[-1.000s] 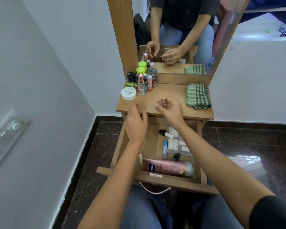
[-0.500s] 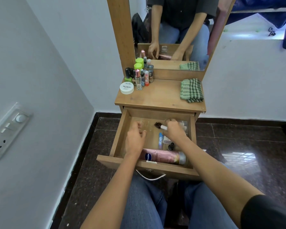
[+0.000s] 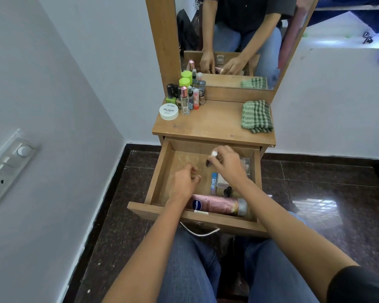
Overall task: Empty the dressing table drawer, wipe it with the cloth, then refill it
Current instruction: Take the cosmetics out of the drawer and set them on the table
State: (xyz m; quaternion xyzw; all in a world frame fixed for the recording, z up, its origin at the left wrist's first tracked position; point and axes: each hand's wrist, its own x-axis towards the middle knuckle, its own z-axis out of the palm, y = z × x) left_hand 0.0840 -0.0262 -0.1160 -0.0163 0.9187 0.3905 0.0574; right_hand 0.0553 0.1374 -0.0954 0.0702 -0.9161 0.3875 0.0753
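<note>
The wooden drawer (image 3: 160,169) of the dressing table stands pulled out over my lap. Inside lie a pink lotion tube (image 3: 219,205), a blue stick (image 3: 214,182), a small black bottle (image 3: 227,191) and a clear packet at the right, partly hidden by my wrist. My right hand (image 3: 228,166) pinches a small make-up brush (image 3: 212,156) with a white handle end, lifted a little off the drawer floor. My left hand (image 3: 184,182) hovers over the bare left half of the drawer, fingers loosely curled and holding nothing. A green checked cloth (image 3: 257,117) lies folded on the tabletop's right.
Several bottles (image 3: 187,97) and a white round jar (image 3: 168,111) crowd the tabletop's back left corner below the mirror (image 3: 232,40). A wall with a switch plate (image 3: 7,167) runs close on the left. Dark tiled floor (image 3: 326,193) surrounds the table; my knees sit under the drawer's handle (image 3: 198,231).
Both hands dropped from the tabletop into the drawer. My right hand took hold of the small brush and raised it; my left hand moved in over the drawer's left half.
</note>
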